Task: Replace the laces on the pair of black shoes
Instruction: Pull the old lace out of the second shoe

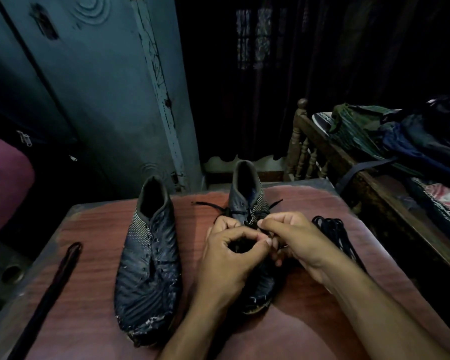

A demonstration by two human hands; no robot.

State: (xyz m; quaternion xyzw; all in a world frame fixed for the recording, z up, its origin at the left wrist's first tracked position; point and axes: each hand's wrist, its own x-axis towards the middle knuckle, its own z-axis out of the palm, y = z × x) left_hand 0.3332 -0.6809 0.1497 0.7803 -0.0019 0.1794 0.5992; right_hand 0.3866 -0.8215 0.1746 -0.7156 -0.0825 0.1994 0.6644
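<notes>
Two worn black shoes stand on a reddish wooden table [94, 276], toes toward me. The left shoe [148, 258] has no lace in its eyelets. The right shoe [247, 196] carries a black lace [213, 206] whose ends trail out to both sides near the collar. My left hand [229, 255] lies over the middle of the right shoe, thumb and fingers curled and pinching the lace. My right hand [289, 235] pinches the same lace just beside it. The shoe's lower eyelets are hidden under my hands.
A bundle of black laces [333, 229] lies on the table to the right of the right shoe. A long black lace or strap [55, 287] lies along the table's left edge. A wooden bed [330, 157] piled with clothes stands at right, a blue-green door [102, 87] behind.
</notes>
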